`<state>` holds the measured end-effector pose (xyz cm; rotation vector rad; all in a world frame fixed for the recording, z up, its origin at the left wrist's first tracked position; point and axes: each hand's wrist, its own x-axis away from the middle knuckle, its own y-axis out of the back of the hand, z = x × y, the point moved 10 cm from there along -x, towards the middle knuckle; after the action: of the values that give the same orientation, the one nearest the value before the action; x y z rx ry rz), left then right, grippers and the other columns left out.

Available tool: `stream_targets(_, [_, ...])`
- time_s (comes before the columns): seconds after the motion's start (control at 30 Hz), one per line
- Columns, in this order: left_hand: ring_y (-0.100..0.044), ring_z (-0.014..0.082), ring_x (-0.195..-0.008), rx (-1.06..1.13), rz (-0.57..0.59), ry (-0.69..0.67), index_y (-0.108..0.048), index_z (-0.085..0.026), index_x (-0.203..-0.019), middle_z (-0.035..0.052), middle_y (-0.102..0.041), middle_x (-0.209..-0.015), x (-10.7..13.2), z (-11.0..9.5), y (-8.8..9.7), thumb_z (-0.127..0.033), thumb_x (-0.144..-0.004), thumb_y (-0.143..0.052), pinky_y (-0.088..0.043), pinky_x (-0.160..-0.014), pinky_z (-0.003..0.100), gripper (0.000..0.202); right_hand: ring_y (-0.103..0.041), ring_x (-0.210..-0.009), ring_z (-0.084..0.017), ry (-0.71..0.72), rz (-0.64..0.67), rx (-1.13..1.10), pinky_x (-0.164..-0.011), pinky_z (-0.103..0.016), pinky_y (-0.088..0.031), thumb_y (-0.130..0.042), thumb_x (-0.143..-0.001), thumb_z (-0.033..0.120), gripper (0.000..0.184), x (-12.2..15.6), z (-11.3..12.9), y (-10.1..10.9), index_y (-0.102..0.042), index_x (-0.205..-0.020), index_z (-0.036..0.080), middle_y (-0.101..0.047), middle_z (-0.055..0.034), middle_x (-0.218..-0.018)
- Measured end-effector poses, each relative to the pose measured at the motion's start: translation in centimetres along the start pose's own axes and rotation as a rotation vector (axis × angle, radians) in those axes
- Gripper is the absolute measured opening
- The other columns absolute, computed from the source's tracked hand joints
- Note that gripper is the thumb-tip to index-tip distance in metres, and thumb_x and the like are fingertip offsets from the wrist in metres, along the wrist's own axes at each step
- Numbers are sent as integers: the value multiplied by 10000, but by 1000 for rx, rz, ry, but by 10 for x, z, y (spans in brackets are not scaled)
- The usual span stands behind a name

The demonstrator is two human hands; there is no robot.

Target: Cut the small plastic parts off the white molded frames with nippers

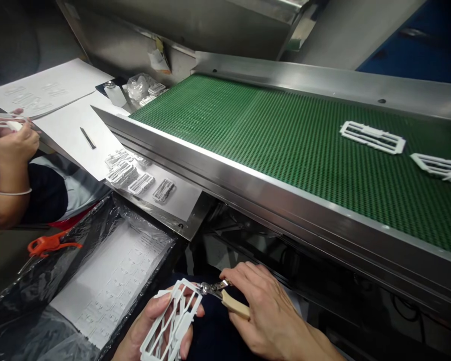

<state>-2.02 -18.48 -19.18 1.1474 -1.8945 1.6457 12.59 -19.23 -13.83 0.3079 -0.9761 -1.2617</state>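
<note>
At the bottom centre my left hand [154, 313] is closed around a white plastic frame [173, 326] with slanted bars across its openings. More white pieces seem to lie behind it in the palm, but I cannot make them out fully. My right hand [266, 306] is wrapped round a pair of nippers [233, 303] with cream-coloured grips. The metal jaws of the nippers are at the frame's upper right corner; whether they bite on it I cannot tell.
A green conveyor belt [229, 125] carries white frames [373, 137] at the right. Several pieces [141, 184] lie on the table's corner. Below it stands a box lined with black plastic [120, 210], an orange air gun [48, 244] on its edge. A co-worker's hands [17, 140] are at the left.
</note>
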Motion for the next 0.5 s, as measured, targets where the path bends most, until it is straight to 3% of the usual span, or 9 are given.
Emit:
stream_targets(0.3, [-601,115,-424,-6,-4,-56,-727,-133,-913,98,-743,-811,-2,0,8,-459,-698,-747,-439,-381,155,391,-563,-994,-238,41,-26,98,-1015,-479,-334,-551,-728,228,370,0,6,8,-590,-1093,276,-618,-32,-1021])
stream_targets(0.43, [-590,121,-433,2,23,-49,-723,-132,-1008,69,-707,-638,-2,0,4,-500,-683,-745,-448,-404,157,491,-564,-928,-214,42,-28,81,-987,-455,-350,-548,-731,216,344,-1,7,11,-591,-1068,271,-609,-16,-949])
stream_targets(0.5, [-589,120,-440,4,23,-49,-721,-132,-1021,70,-705,-641,-2,0,5,-499,-686,-743,-447,-410,157,498,-560,-936,-215,49,-37,80,-990,-460,-339,-545,-732,212,341,-1,8,11,-587,-1065,274,-606,-15,-962])
